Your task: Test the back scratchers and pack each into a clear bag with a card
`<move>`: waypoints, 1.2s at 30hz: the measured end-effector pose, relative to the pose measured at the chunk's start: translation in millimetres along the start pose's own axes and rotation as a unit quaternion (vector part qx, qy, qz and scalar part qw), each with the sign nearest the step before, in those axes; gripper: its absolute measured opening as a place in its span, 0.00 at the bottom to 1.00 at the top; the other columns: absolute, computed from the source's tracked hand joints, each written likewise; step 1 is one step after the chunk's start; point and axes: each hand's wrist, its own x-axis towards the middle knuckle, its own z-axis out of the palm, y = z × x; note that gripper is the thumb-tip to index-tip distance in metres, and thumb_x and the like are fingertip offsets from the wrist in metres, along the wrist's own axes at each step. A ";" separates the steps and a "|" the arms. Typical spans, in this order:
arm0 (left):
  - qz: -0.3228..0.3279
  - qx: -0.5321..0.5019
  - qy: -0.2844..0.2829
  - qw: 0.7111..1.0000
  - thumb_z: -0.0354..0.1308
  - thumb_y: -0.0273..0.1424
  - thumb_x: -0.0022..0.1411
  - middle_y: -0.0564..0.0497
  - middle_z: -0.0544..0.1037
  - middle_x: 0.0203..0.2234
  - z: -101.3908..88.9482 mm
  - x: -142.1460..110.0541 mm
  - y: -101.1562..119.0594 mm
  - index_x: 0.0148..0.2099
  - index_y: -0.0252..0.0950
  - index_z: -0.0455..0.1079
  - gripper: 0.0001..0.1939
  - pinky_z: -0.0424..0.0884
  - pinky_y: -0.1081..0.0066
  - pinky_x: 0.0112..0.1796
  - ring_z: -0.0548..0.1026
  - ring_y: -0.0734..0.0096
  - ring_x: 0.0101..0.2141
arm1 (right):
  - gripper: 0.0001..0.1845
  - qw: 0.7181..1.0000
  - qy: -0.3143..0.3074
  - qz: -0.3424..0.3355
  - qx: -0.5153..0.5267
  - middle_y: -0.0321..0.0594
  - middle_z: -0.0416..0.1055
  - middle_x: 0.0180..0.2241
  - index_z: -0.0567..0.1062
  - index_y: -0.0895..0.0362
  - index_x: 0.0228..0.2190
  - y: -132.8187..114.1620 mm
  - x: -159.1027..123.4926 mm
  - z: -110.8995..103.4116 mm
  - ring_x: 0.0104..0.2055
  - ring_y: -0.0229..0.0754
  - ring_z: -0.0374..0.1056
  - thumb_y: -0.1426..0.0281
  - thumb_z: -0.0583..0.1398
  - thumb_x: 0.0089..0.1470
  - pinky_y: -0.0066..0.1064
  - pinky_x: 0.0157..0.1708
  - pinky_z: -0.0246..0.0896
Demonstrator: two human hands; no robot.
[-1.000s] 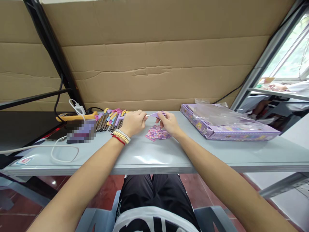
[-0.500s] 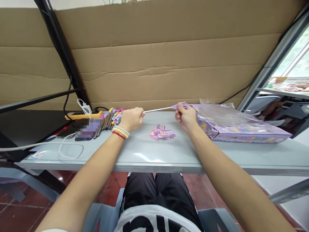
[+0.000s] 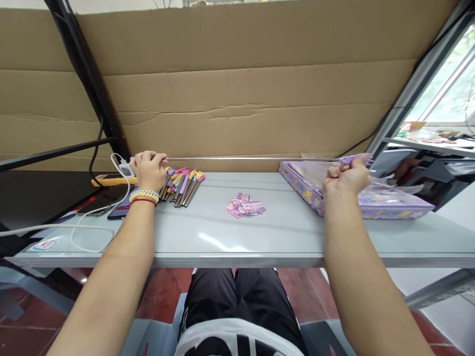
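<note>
A telescopic back scratcher [image 3: 245, 158], drawn out to a long thin metal rod, stretches level across the view above the table's back edge. My left hand [image 3: 149, 168] is closed around its left end, where a little purple handle shows. At the other end, my right hand [image 3: 347, 176] grips it near the purple claw-shaped head. Several more back scratchers [image 3: 187, 187], with coloured claw heads and metal tubes, lie in a heap just right of my left hand. Small pink-and-purple printed cards [image 3: 245, 206] rest in a loose pile on the tabletop between my arms.
A purple printed box [image 3: 393, 212] with clear plastic in it lies on the grey table [image 3: 222, 232], behind and right of my right hand. At left are a white cable [image 3: 92, 249], a dark phone [image 3: 120, 210] and a yellow object [image 3: 107, 182]. Cardboard [image 3: 237, 89] stands behind.
My hands have moved far apart, left hand leftward and right hand rightward, and the back scratcher's rod has lengthened between them. The heap of back scratchers is now less covered by my left hand.
</note>
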 end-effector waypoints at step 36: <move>-0.023 -0.011 -0.156 0.987 0.49 0.30 0.55 0.43 0.78 0.40 6.0 7.3 -10.6 0.36 0.38 0.73 0.11 0.58 0.54 0.49 0.69 0.53 0.46 | 0.27 0.987 -0.123 -0.045 -0.089 0.43 0.69 0.32 0.64 0.55 0.36 2.5 9.9 -9.8 0.21 0.36 0.64 0.52 0.35 0.60 0.24 0.14 0.44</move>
